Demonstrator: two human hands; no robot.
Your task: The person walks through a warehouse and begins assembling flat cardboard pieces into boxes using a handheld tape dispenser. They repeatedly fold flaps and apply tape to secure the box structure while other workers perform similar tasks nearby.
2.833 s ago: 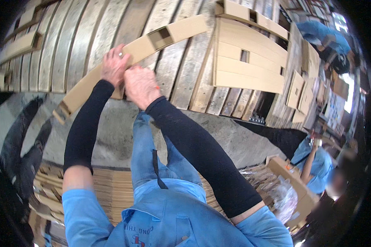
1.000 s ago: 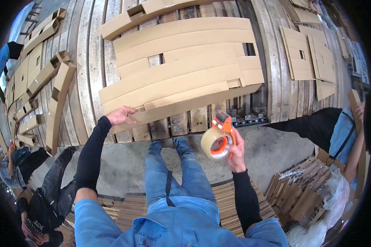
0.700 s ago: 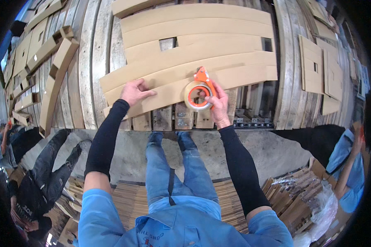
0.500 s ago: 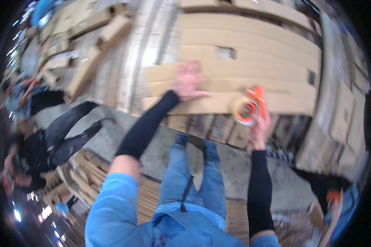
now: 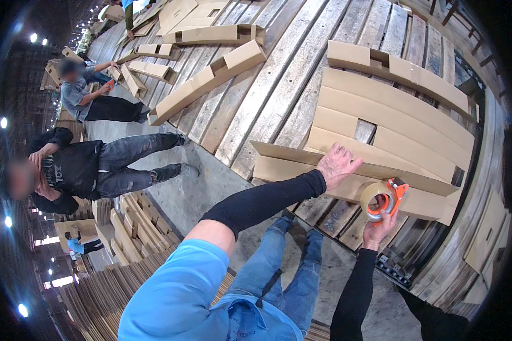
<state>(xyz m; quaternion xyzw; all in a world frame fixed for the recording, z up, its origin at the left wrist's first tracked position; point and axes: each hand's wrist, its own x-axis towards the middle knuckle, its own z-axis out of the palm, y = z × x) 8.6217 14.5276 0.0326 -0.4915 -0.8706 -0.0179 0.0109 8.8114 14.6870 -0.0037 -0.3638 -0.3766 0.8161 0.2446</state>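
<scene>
Since the frame half a second back, the near flap (image 5: 404,175) has come up off the sheet (image 5: 392,113), and the camera's swung left. Far left I've got two coworkers in view, one in black (image 5: 77,170), one in grey (image 5: 88,94). Then a folded box (image 5: 196,94) sits slantwise across the tabletop (image 5: 270,108), well apart from the sheet, probably just parked clear of the work. Next, left hand (image 5: 338,166): fingers curled at the flap's top edge, thumb sticking out; can't tell if that's a real pinch, but I'd guess it's steadying the fold. Sheet lies mostly flat at the tabletop's near edge, handy for reaching, I reckon. Right hand (image 5: 381,230) has its fingers wrapped round the orange tape gun (image 5: 398,190), over the near panel, likely gripped low to leave the cutter end free.
</scene>
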